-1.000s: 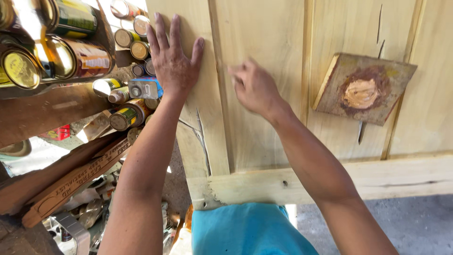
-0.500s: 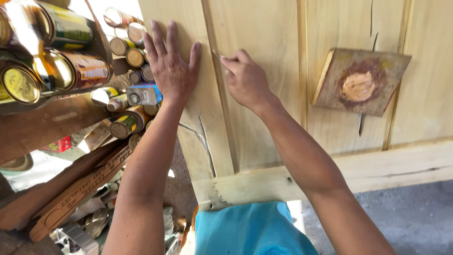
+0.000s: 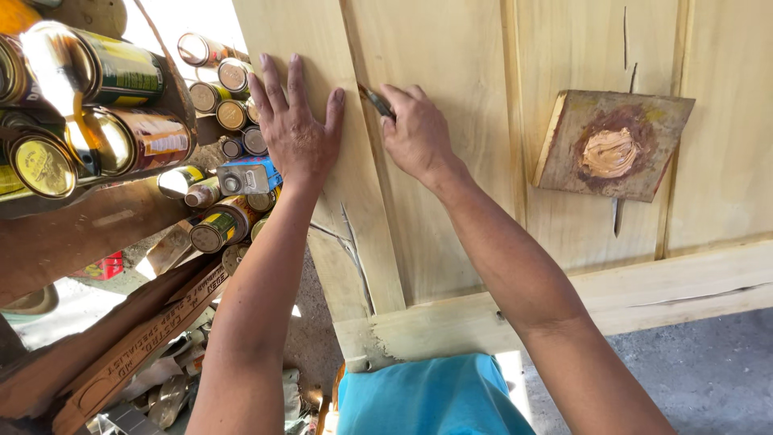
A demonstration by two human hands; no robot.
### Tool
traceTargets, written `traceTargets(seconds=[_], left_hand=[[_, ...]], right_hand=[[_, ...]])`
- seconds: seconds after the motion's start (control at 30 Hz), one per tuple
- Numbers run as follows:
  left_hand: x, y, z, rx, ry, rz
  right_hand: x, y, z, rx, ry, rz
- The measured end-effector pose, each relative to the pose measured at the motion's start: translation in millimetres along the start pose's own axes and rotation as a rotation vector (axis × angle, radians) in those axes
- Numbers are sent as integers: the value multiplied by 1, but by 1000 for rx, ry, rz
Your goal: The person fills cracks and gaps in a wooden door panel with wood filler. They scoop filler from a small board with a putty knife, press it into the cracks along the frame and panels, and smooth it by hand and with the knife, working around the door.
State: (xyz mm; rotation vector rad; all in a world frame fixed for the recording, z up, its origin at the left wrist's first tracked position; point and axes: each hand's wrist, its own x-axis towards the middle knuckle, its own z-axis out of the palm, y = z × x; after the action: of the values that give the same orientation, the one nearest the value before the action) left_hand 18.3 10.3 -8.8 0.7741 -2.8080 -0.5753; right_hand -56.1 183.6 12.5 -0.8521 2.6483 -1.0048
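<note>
A pale wooden door panel lies flat in front of me. My left hand rests palm down on its left board, fingers spread. My right hand grips a small putty knife whose blade touches the groove between two boards. To the right, a square scrap of board carrying a lump of tan wood filler sits on the panel.
Many metal cans and tins are piled on the left beside the panel. Carved wooden strips and scraps lie below them. A grey concrete floor shows at the lower right. Blue cloth is at the bottom.
My right hand has moved left from the panel's middle to the groove beside my left hand, bringing the knife tip into the seam. My left hand has stayed in place.
</note>
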Motion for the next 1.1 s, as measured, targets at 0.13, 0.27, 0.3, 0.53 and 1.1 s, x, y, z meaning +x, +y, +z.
traceTargets(seconds=[0.13, 0.27, 0.3, 0.53, 1.1], left_hand=[[0, 0, 1, 7, -8, -5], [0, 2, -1, 14, -7, 4], [0, 3, -1, 13, -18, -9], [1, 7, -4, 12, -39, -31], [0, 4, -2, 22, -16, -5]], right_hand=[[8, -4, -14, -181, -243, 4], [24, 11, -39, -181, -381, -56], [28, 17, -44, -113, -376, -82], [20, 35, -33, 71, -418, -98], [29, 27, -5, 194, -241, -37]])
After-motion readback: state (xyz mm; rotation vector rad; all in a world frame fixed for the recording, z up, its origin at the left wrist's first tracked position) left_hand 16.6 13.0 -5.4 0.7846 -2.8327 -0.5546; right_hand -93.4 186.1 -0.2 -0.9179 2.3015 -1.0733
